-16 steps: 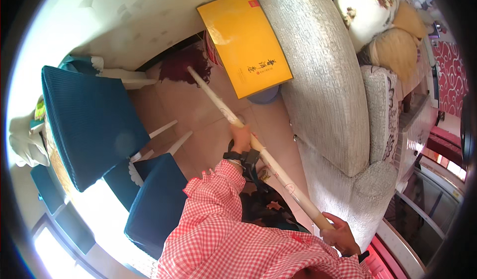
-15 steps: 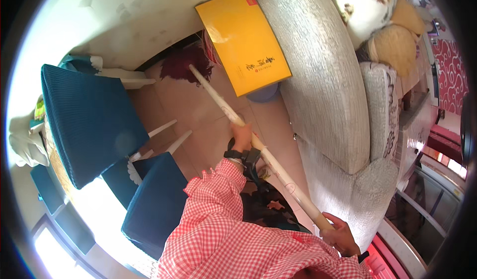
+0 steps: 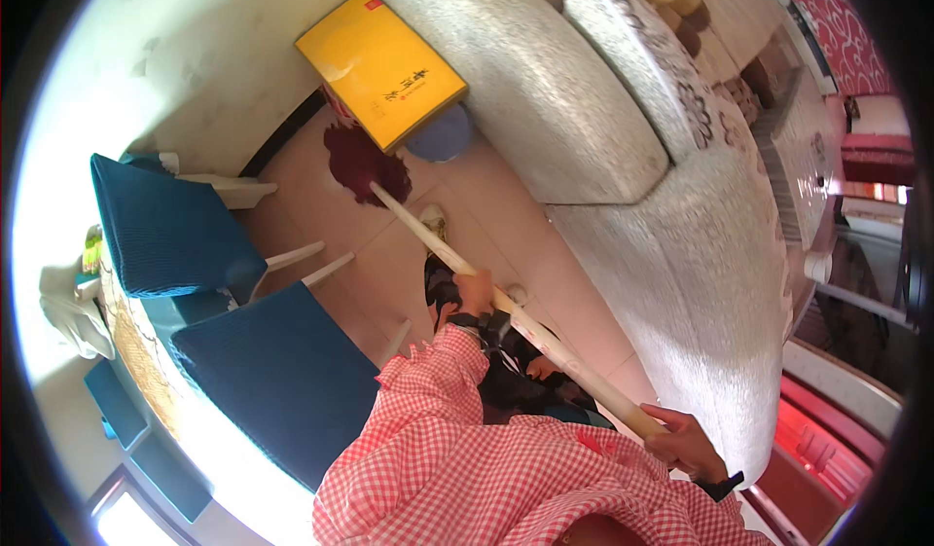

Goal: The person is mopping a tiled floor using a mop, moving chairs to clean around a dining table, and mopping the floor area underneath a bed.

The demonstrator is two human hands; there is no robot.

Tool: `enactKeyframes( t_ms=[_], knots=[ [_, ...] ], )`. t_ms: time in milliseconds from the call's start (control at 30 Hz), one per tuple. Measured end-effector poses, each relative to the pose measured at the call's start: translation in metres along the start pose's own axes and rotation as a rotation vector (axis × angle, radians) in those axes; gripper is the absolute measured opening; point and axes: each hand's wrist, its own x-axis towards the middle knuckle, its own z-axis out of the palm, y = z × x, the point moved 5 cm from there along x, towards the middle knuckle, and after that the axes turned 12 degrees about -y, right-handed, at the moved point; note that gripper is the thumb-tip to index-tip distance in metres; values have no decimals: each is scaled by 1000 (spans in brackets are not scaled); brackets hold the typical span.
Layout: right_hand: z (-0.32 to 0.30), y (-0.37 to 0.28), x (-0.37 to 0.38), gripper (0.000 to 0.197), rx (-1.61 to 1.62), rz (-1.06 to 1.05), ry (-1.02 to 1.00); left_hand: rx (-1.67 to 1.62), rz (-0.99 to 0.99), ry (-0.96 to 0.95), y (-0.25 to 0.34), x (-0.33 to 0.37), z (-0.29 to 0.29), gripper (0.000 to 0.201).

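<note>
A mop with a long cream pole [image 3: 556, 349] slants across the view, its dark maroon head [image 3: 362, 162] lying on the tiled floor. My left hand [image 3: 475, 294] wraps round the middle of the pole. The pole's near end lies in my right hand [image 3: 689, 446], lower right, with the fingers round it. A dark watch-like band sits on each wrist. The mop head rests close to a large yellow box [image 3: 381, 69] and a round blue object [image 3: 443, 135] partly under it.
Blue-covered chairs [image 3: 272, 381] with white legs stand on the left beside a table. A grey sofa [image 3: 525, 79] runs along the right. The wall [image 3: 233, 79] meets the floor behind the mop head. My foot [image 3: 433, 220] shows beside the pole.
The mop head has come nearer, away from the wall. The view has shifted, so the box and sofa sit farther left, and my foot has come into sight. Both hands keep hold of the pole.
</note>
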Motion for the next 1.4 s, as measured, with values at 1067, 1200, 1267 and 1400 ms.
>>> enactKeyframes(
  t_ms=[1067,1200,1267,1400],
  knots=[
    [1,-18,-64,42,-341,-137,162,-274,-72,-231,-22,-67,25,26],
    [-26,8,-78,43,-574,-207,181,-196,-198,-174,-76,-60,26,27],
    [-54,34,-92,45,-591,-313,172,380,413,-341,-102,-42,19,24],
    [-110,102,-119,42,-457,-243,329,55,-162,-242,-138,-114,124,18]
  ],
)
